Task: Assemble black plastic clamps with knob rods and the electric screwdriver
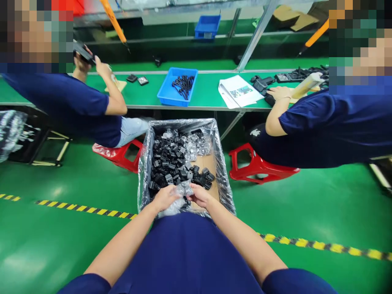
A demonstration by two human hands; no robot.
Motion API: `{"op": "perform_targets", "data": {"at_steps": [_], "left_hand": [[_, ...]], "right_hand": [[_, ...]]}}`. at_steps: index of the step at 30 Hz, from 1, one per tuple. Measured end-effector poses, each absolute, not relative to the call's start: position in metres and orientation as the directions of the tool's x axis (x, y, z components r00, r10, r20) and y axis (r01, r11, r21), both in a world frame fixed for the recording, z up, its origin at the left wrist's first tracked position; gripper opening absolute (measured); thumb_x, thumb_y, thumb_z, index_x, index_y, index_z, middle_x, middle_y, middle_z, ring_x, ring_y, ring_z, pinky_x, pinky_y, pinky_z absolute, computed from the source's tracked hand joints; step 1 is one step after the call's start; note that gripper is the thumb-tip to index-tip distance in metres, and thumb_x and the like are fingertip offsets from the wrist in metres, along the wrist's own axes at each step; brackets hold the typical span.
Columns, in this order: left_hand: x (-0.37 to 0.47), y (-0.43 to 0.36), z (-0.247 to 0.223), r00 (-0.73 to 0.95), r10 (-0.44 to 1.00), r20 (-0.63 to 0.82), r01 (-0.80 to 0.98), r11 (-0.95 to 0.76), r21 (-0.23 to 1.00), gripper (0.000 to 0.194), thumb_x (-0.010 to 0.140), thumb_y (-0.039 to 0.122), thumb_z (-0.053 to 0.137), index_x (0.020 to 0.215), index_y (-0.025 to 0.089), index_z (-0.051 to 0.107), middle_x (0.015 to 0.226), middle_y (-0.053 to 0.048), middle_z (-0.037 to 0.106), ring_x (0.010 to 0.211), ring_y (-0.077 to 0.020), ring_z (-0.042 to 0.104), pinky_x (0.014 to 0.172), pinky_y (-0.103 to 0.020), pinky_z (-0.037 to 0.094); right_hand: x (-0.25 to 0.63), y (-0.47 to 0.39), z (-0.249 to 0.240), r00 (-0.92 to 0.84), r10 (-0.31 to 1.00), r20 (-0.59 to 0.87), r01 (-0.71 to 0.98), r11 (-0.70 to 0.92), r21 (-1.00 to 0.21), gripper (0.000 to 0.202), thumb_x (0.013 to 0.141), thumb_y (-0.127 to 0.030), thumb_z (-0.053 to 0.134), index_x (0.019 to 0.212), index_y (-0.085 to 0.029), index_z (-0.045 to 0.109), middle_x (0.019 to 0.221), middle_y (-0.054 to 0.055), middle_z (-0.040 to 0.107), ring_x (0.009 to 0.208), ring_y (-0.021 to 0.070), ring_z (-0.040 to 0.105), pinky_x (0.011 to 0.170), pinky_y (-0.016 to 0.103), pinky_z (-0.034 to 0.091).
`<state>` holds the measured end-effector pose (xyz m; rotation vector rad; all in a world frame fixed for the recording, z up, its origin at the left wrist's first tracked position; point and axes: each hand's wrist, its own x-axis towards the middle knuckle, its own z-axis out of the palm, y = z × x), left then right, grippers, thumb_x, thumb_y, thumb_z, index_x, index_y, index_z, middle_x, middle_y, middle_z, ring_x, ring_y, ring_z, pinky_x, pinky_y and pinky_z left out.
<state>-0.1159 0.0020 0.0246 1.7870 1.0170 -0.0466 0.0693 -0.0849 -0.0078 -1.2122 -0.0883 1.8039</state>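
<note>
Both my hands meet over the near side of a large plastic-lined bin point(225, 179). My left hand point(165, 197) is closed on a clear plastic bag point(183, 188), crumpled between the two hands. From the other side my right hand point(200, 195) pinches the same bag at its edge. Whether a part sits inside the bag I cannot make out. Below and beyond my hands lie many loose black plastic parts point(167, 163), heaped on the bin's left. Several bagged parts point(199, 143) rest at the far right, and a smaller black pile point(205, 177) lies on brown cardboard point(211, 161).
Two co-workers sit on red stools point(260, 165) left and right of the bin, at a green workbench point(208, 87). On the bench are a blue tray point(162, 96) of black parts and some papers point(240, 92). Yellow-black tape point(92, 209) marks the green floor.
</note>
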Motion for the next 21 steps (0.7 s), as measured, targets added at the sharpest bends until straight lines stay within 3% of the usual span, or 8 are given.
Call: {"op": "perform_targets", "data": {"at_steps": [1, 3, 5, 8, 12, 15, 17, 21], "left_hand": [[-0.114, 0.002, 0.026, 0.643, 0.614, -0.459, 0.646, -0.113, 0.755, 0.055, 0.075, 0.045, 0.07, 0.122, 0.015, 0.068, 0.108, -0.008, 0.073, 0.092, -0.0217, 0.066, 0.084, -0.03, 0.049], [-0.111, 0.003, 0.028, 0.655, 0.616, -0.438, 0.627, -0.12, 0.77, 0.052, 0.079, 0.041, 0.066, 0.126, 0.019, 0.068, 0.116, -0.006, 0.073, 0.099, -0.0199, 0.066, 0.09, -0.028, 0.048], [-0.109, 0.007, 0.028, 0.65, 0.63, -0.426, 0.623, -0.12, 0.773, 0.037, 0.086, 0.041, 0.058, 0.108, 0.017, 0.075, 0.105, -0.005, 0.075, 0.094, -0.0188, 0.066, 0.086, -0.026, 0.048], [-0.11, 0.01, 0.027, 0.63, 0.659, -0.412, 0.631, -0.124, 0.766, 0.036, 0.088, 0.042, 0.055, 0.084, 0.013, 0.074, 0.083, -0.006, 0.072, 0.079, -0.018, 0.063, 0.074, -0.025, 0.044], [-0.109, 0.006, 0.024, 0.628, 0.684, -0.372, 0.62, -0.151, 0.77, 0.029, 0.087, 0.033, 0.051, 0.08, 0.012, 0.07, 0.081, -0.006, 0.069, 0.077, -0.0162, 0.058, 0.072, -0.025, 0.04], [-0.106, 0.001, 0.022, 0.624, 0.695, -0.356, 0.622, -0.167, 0.765, 0.025, 0.086, 0.03, 0.05, 0.079, 0.012, 0.068, 0.082, -0.007, 0.068, 0.077, -0.0163, 0.056, 0.073, -0.026, 0.038], [-0.104, 0.0, 0.022, 0.627, 0.692, -0.357, 0.623, -0.17, 0.764, 0.023, 0.085, 0.029, 0.051, 0.077, 0.013, 0.066, 0.08, -0.006, 0.067, 0.076, -0.0161, 0.055, 0.072, -0.026, 0.037], [-0.103, 0.001, 0.021, 0.635, 0.675, -0.374, 0.611, -0.143, 0.779, 0.023, 0.085, 0.028, 0.05, 0.075, 0.013, 0.064, 0.075, -0.004, 0.063, 0.072, -0.0142, 0.051, 0.069, -0.025, 0.035]], "right_hand": [[0.069, -0.086, -0.008, -0.091, 0.722, -0.685, -0.638, -0.571, -0.517, 0.029, 0.055, -0.022, 0.079, 0.076, -0.017, 0.06, 0.058, -0.006, 0.057, 0.048, 0.0057, 0.047, 0.044, 0.016, 0.039], [0.069, -0.087, -0.008, -0.122, 0.73, -0.672, -0.617, -0.586, -0.525, 0.029, 0.056, -0.023, 0.078, 0.078, -0.017, 0.059, 0.058, -0.006, 0.057, 0.047, 0.0053, 0.046, 0.044, 0.017, 0.037], [0.068, -0.088, -0.009, -0.143, 0.734, -0.664, -0.6, -0.598, -0.532, 0.03, 0.055, -0.022, 0.077, 0.079, -0.017, 0.059, 0.058, -0.007, 0.056, 0.046, 0.0051, 0.045, 0.044, 0.017, 0.036], [0.065, -0.09, -0.011, -0.145, 0.726, -0.672, -0.582, -0.612, -0.536, 0.033, 0.052, -0.019, 0.074, 0.083, -0.017, 0.062, 0.06, -0.007, 0.055, 0.046, 0.0054, 0.045, 0.044, 0.018, 0.035], [0.063, -0.092, -0.018, -0.066, 0.696, -0.715, -0.566, -0.616, -0.548, 0.032, 0.056, -0.022, 0.073, 0.087, -0.017, 0.065, 0.065, -0.003, 0.06, 0.052, 0.0097, 0.052, 0.048, 0.021, 0.039], [0.066, -0.093, -0.023, 0.115, 0.68, -0.724, -0.551, -0.563, -0.616, 0.041, 0.068, -0.037, 0.073, 0.105, -0.021, 0.068, 0.094, 0.005, 0.072, 0.079, 0.0168, 0.065, 0.064, 0.026, 0.05], [0.07, -0.094, -0.025, 0.232, 0.721, -0.653, -0.469, -0.505, -0.724, 0.05, 0.077, -0.051, 0.069, 0.119, -0.023, 0.067, 0.121, 0.009, 0.07, 0.107, 0.0224, 0.065, 0.082, 0.033, 0.054], [0.076, -0.096, -0.027, 0.126, 0.933, -0.337, -0.105, -0.325, -0.94, 0.061, 0.079, -0.057, 0.069, 0.128, -0.021, 0.068, 0.14, 0.013, 0.061, 0.13, 0.0286, 0.056, 0.111, 0.046, 0.043]]}}
